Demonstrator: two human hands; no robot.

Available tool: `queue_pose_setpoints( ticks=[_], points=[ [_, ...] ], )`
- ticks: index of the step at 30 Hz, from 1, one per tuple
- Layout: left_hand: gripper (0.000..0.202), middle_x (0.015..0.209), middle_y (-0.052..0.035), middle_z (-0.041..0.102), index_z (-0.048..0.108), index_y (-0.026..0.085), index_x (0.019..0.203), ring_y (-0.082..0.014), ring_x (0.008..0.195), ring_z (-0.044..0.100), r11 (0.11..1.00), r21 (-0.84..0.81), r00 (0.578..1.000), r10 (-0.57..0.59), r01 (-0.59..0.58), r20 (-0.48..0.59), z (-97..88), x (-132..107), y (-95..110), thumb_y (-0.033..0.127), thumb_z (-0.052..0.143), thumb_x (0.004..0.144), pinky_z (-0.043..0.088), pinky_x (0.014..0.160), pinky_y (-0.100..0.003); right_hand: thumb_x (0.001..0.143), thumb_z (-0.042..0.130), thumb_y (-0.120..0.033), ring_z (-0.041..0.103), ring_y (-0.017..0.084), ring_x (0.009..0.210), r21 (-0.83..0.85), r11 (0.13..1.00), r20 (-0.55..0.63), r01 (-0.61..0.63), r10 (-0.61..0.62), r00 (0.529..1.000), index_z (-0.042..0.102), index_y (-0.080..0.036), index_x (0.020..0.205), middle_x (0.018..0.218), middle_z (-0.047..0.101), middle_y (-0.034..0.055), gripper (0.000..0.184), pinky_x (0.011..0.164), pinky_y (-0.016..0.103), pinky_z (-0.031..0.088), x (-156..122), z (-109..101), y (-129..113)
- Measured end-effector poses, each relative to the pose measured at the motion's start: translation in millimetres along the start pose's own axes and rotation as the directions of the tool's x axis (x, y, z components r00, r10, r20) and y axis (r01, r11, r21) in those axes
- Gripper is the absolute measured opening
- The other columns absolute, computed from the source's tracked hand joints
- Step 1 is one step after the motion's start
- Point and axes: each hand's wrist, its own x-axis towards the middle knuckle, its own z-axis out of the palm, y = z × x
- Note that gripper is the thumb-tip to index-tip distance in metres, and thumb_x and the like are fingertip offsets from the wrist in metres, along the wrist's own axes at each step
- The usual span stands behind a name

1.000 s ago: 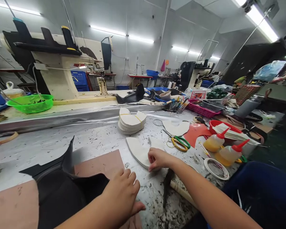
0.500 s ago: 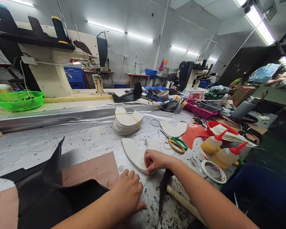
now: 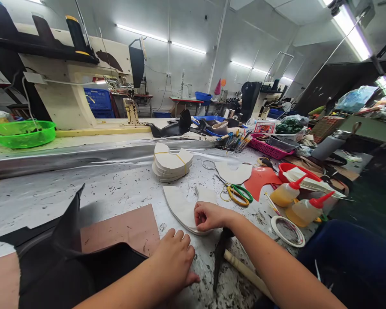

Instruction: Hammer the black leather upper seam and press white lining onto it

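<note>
Partly beneath right hand (image 3: 209, 216), white cutouts (image 3: 182, 205).

The black leather piece (image 3: 61, 270) runs off the bottom edge.

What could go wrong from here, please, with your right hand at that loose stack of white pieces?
1. The right hand pinches the edge of the loose stack of white cut pieces; several layers may lift together.
2. The right forearm lies over a wooden-handled tool near the edge of the table; drawing back could knock it off.
</note>
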Motion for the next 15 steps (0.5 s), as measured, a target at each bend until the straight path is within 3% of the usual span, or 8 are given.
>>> queue_pose_setpoints(
  ticks=[4, 8, 10, 12, 15],
  points=[
    [0.061, 0.126, -0.0204, 0.054, 0.054, 0.01, 0.121, -0.0336, 0.117, 0.048, 0.999, -0.041, 0.998, -0.005, 0.003, -0.068, 7.9, 8, -3, 0.055, 0.058, 0.079, 0.038, 0.092, -0.045, 0.066, 0.067, -0.011, 0.047, 0.012, 0.065, -0.125, 0.989, -0.201, -0.072, 0.046, 0.978, 0.057, -0.018, 0.064, 0.072, 0.051, -0.0026, 0.012, 0.062, 0.025, 0.039, -4, 14, -10],
    [0.075, 0.128, -0.0238, 0.052, 0.044, 0.005, 0.131, -0.0364, 0.128, 0.037, 0.994, -0.104, 0.995, -0.051, 0.042, -0.083, 13.2, 19, -8, 0.055, 0.06, 0.078, 0.028, 0.103, -0.049, 0.088, 0.055, -0.026, 0.053, 0.014, 0.068, -0.105, 0.973, -0.455, -0.204, 0.136, 0.88, 0.058, -0.016, 0.082, 0.073, 0.055, -0.0023, 0.011, 0.068, 0.032, 0.044, 7, 16, -9],
    [0.081, 0.134, -0.0267, 0.045, 0.046, 0.005, 0.13, -0.0402, 0.131, 0.031, 0.986, -0.15, 0.994, -0.081, 0.069, -0.076, 13.9, 22, -11, 0.06, 0.063, 0.072, 0.026, 0.104, -0.052, 0.091, 0.053, -0.031, 0.056, 0.014, 0.071, -0.057, 0.973, -0.542, -0.222, 0.156, 0.826, 0.058, -0.016, 0.088, 0.079, 0.058, -0.0011, 0.017, 0.069, 0.032, 0.047, 17, 2, -3],
    [0.081, 0.139, -0.0293, 0.037, 0.05, 0.008, 0.127, -0.0435, 0.132, 0.029, 0.975, -0.203, 0.992, -0.108, 0.093, -0.063, 13.7, 23, -14, 0.062, 0.065, 0.069, 0.028, 0.102, -0.054, 0.091, 0.054, -0.033, 0.058, 0.014, 0.072, -0.019, 0.973, -0.631, -0.229, 0.166, 0.758, 0.059, -0.015, 0.089, 0.082, 0.06, -0.0002, 0.019, 0.069, 0.032, 0.048, 25, -26, 1],
    [0.07, 0.142, -0.0296, 0.032, 0.055, 0.011, 0.121, -0.044, 0.131, 0.03, 0.948, -0.296, 0.99, -0.135, 0.115, -0.049, 11.5, 24, -21, 0.058, 0.066, 0.071, 0.029, 0.1, -0.057, 0.092, 0.048, -0.029, 0.059, 0.017, 0.077, 0.008, 0.968, -0.802, -0.251, 0.156, 0.577, 0.058, -0.015, 0.093, 0.085, 0.062, 0.0027, 0.018, 0.072, 0.034, 0.047, 26, -82, -9]
  ],
)
